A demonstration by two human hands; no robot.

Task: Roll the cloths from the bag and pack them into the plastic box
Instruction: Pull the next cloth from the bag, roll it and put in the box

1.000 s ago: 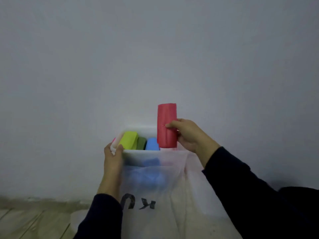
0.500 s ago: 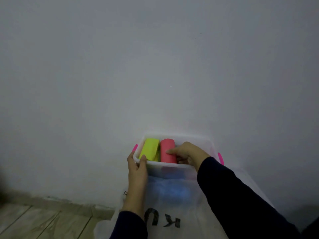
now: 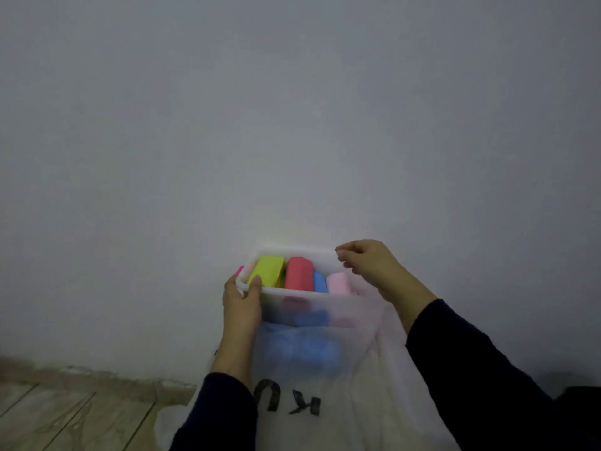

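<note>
A translucent plastic bag (image 3: pixel 357 395) is spreading across the person's lap, blue cloth showing dimly through it just below the plastic box (image 3: pixel 312 292). The box is sitting above the bag against the wall, carrying four rolls side by side, long axes running away from the person: yellow-green roll (image 3: pixel 268 271), red roll (image 3: pixel 298 274), blue roll (image 3: pixel 319 281), pink roll (image 3: pixel 338 283). The left hand (image 3: pixel 242 302) is clamping the box's near left corner. The right hand (image 3: pixel 369 263) is hovering over the far right rim, fingers (image 3: pixel 344 255) loosely curled, empty, nearer to the bag's remaining cloth below it.
</note>
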